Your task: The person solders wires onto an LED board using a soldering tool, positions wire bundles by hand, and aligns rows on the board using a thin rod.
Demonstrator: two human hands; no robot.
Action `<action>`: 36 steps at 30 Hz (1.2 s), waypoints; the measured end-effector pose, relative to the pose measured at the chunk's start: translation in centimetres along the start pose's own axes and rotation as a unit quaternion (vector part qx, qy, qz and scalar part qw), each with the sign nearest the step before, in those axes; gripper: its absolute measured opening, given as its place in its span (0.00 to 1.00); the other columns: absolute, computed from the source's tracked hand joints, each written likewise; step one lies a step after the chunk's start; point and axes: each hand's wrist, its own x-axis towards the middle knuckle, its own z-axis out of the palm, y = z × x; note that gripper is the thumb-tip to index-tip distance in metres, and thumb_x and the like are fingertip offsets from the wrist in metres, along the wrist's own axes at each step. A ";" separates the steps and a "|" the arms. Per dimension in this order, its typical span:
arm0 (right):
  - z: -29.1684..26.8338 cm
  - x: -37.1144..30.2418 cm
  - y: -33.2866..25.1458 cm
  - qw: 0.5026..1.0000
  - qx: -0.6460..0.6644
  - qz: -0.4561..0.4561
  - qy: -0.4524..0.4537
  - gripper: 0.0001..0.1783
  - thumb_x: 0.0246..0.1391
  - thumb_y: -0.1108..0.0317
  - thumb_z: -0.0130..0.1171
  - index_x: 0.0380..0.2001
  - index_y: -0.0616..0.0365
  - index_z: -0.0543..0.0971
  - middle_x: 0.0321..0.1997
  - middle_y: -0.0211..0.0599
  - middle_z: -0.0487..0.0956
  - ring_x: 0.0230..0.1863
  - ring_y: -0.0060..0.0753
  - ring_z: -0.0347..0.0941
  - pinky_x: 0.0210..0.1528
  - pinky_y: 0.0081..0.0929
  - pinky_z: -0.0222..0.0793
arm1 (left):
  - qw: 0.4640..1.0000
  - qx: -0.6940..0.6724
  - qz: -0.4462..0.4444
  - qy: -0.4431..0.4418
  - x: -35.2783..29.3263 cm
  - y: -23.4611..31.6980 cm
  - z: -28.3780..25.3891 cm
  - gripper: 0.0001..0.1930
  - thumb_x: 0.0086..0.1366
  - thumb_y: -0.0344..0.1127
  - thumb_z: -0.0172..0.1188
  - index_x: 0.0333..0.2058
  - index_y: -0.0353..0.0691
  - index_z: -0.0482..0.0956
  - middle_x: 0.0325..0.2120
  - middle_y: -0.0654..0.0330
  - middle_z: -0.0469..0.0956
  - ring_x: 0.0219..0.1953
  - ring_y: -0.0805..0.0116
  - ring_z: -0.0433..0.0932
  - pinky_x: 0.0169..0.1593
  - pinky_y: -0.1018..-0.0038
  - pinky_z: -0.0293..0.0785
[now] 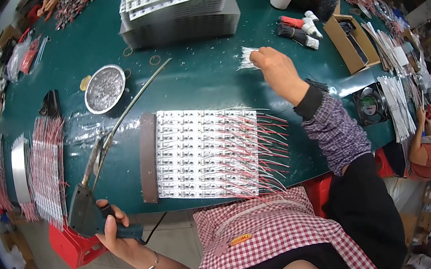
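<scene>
My left hand [113, 229] is wrapped round the handle of a dark green soldering gun [81, 209] near the table's front edge. Its metal tip points up and away, beside a long thin tube [130, 106] slanting to the upper right. My right hand [276, 69] reaches over the table, fingers closed at a small bundle of white wires [245, 59]; whether it grips any strand is hard to make out. Between the hands lies a white sheet of circuit boards [185, 155], a brown bar [148, 159] along its left edge. Red and white wires [274, 148] stick out on its right side.
A silvery bowl [105, 89] sits left of centre, and a stack of board sheets [176, 3] at the back. Wired panels [49, 172] stand at left. Rightward are wire bundles [297, 31], a cardboard box [351, 43] and a fan [370, 103]. Other people work around the table.
</scene>
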 end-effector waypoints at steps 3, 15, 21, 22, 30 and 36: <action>-2.6 1.5 -2.0 0.992 -0.044 -0.070 -0.091 0.07 0.44 0.79 0.56 0.30 0.60 0.76 0.30 0.42 0.76 0.38 0.44 0.76 0.37 0.36 0.74 | 1.000 -0.008 0.017 -0.008 -0.4 0.8 0.5 0.23 0.55 0.22 0.59 0.50 0.26 0.68 0.45 0.49 0.73 0.29 0.70 0.73 0.23 0.81 0.69; 1.1 5.5 -8.1 0.915 -0.157 -0.261 -0.266 0.03 0.37 0.75 0.63 0.17 0.53 0.80 0.23 0.36 0.80 0.31 0.41 0.80 0.32 0.31 0.75 | 0.999 0.020 0.031 -0.038 -2.1 1.0 2.3 0.27 0.45 0.26 0.63 0.47 0.24 0.71 0.40 0.50 0.72 0.21 0.68 0.71 0.19 0.79 0.64; -0.3 5.5 -5.6 0.929 -0.113 -0.265 -0.234 0.04 0.38 0.74 0.62 0.22 0.55 0.79 0.25 0.41 0.80 0.31 0.45 0.80 0.32 0.36 0.75 | 1.000 0.017 0.009 -0.019 -2.0 0.1 1.2 0.26 0.46 0.26 0.63 0.47 0.24 0.71 0.39 0.49 0.72 0.20 0.68 0.70 0.19 0.79 0.64; -0.1 5.1 -5.0 0.928 -0.117 -0.263 -0.237 0.04 0.38 0.74 0.62 0.22 0.55 0.79 0.25 0.41 0.80 0.31 0.45 0.80 0.32 0.36 0.75 | 1.000 0.018 0.003 -0.023 -1.9 -0.1 1.1 0.26 0.46 0.25 0.63 0.47 0.24 0.71 0.39 0.49 0.72 0.20 0.68 0.70 0.19 0.79 0.64; 0.2 3.3 -1.3 0.947 -0.057 -0.140 -0.285 0.04 0.47 0.75 0.57 0.28 0.63 0.76 0.27 0.48 0.79 0.33 0.51 0.79 0.34 0.42 0.75 | 0.998 0.012 -0.037 -0.049 -1.0 -1.2 1.7 0.27 0.46 0.24 0.63 0.48 0.24 0.70 0.39 0.48 0.73 0.21 0.68 0.70 0.21 0.79 0.65; -0.4 4.1 0.1 0.955 -0.020 -0.113 -0.273 0.07 0.51 0.76 0.53 0.35 0.66 0.75 0.33 0.53 0.79 0.38 0.54 0.78 0.40 0.44 0.74 | 0.998 -0.032 -0.041 -0.045 -0.5 -1.0 2.8 0.27 0.46 0.21 0.62 0.49 0.26 0.71 0.40 0.46 0.74 0.22 0.66 0.71 0.23 0.78 0.66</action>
